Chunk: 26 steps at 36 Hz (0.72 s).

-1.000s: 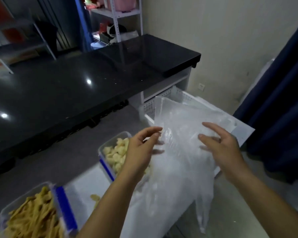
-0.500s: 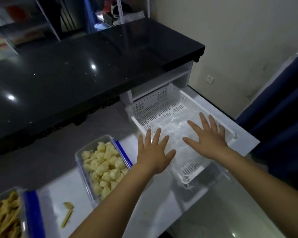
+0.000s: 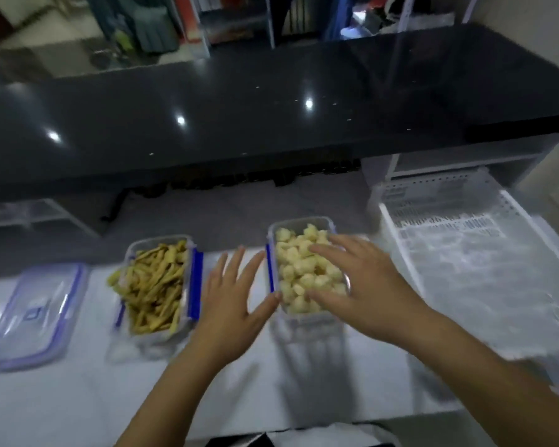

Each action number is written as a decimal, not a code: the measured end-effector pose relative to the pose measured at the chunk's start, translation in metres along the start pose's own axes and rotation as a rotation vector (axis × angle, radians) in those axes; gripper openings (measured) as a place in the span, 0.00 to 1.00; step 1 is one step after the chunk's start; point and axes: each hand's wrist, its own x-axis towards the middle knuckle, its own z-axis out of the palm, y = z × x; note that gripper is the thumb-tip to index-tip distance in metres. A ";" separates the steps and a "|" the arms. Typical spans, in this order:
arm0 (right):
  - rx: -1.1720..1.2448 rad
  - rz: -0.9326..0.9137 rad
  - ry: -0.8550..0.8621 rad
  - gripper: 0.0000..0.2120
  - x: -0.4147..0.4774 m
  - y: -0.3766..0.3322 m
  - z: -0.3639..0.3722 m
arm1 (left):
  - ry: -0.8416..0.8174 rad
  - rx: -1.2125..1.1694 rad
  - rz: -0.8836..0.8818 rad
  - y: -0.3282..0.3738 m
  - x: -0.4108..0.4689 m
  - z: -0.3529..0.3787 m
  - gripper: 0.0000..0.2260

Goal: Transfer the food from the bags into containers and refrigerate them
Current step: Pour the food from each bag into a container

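Your hands have left the bag (image 3: 484, 285) lying flat in the white basket (image 3: 433, 188) and come left to the container of pale cubes (image 3: 300, 221). Your right hand (image 3: 362, 285) spreads loosely over it, and your left hand (image 3: 236, 295) lies open at its left wall; neither grasps anything. The black counter (image 3: 271, 124) walls off the far side. Further left stand the container of yellow strips (image 3: 158, 239) and a loose lid (image 3: 33, 314). Bare white tabletop (image 3: 78, 398) lies toward you.

Reaches forward with both bare arms, up from the bottom edge. Holds the left grip (image 3: 233, 301) flat, palm down, fingers straight and spread, thumb out to the right. Holds the right grip (image 3: 365, 285) just beside it, palm down too, fingers wide apart, pointing left. Grasps nothing in either.
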 end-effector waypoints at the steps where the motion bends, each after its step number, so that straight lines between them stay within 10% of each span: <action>1: -0.018 -0.049 -0.035 0.30 0.008 -0.015 0.012 | 0.048 -0.019 -0.054 -0.016 -0.011 -0.009 0.34; 11: -0.100 -0.081 -0.409 0.31 0.069 -0.082 0.149 | 0.250 -0.182 -0.600 -0.149 -0.102 -0.046 0.41; 26: -0.155 0.058 -0.131 0.11 0.082 -0.075 0.214 | 0.254 -0.446 -0.481 -0.227 -0.094 -0.077 0.23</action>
